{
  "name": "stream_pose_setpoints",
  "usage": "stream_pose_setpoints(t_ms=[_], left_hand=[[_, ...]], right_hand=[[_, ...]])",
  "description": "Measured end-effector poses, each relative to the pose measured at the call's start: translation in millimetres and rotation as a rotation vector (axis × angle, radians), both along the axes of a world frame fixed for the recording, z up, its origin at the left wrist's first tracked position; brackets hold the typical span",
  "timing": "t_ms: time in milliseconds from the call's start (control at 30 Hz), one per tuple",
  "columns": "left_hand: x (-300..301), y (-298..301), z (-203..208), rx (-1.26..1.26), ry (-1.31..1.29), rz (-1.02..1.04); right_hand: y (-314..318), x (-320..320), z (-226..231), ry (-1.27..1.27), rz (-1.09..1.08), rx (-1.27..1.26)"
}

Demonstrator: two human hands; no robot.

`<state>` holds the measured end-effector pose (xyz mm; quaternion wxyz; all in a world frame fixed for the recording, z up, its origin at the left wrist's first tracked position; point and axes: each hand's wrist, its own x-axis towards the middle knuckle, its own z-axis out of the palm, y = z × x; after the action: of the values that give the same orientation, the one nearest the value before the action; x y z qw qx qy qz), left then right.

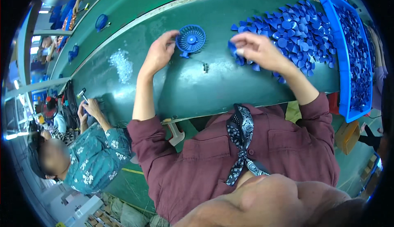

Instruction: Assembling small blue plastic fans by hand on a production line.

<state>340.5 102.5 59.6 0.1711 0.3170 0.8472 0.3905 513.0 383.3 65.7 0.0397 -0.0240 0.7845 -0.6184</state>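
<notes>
On the green work table a round blue fan housing (191,38) with a ribbed guard lies face up, its short stem toward me. My left hand (161,51) is at its left rim, thumb and fingers closed on the edge. Farther right my right hand (261,51) pinches a blue fan blade (234,50) between thumb and fingers, just above the tabletop. Its fingers hide part of that blade. A heap of loose blue fan blades (301,32) spreads beside and beyond this hand. A small dark metal part (205,67) sits below the housing.
A blue crate (347,75) full of blades stands at the right table end. Small clear pieces (121,65) lie in a pile at left. Beyond the table runs a green belt (123,9) carrying another fan housing (101,22). A co-worker (92,157) sits at left, holding a tool.
</notes>
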Motion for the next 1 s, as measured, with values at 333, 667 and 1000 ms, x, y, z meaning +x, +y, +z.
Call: stream_pose_setpoints(t_ms=[333, 667, 1000], left_hand=[[4, 33, -26, -0.013, 0.138, 0.372], [46, 60, -38, 0.940, -0.976, 0.392], [61, 61, -23, 0.976, -0.995, 0.281]], right_hand=[[-25, 24, -25, 0.043, -0.009, 0.340], [-71, 32, -23, 0.262, 0.189, 0.905], [-66, -11, 29, 0.556, -0.095, 0.727]])
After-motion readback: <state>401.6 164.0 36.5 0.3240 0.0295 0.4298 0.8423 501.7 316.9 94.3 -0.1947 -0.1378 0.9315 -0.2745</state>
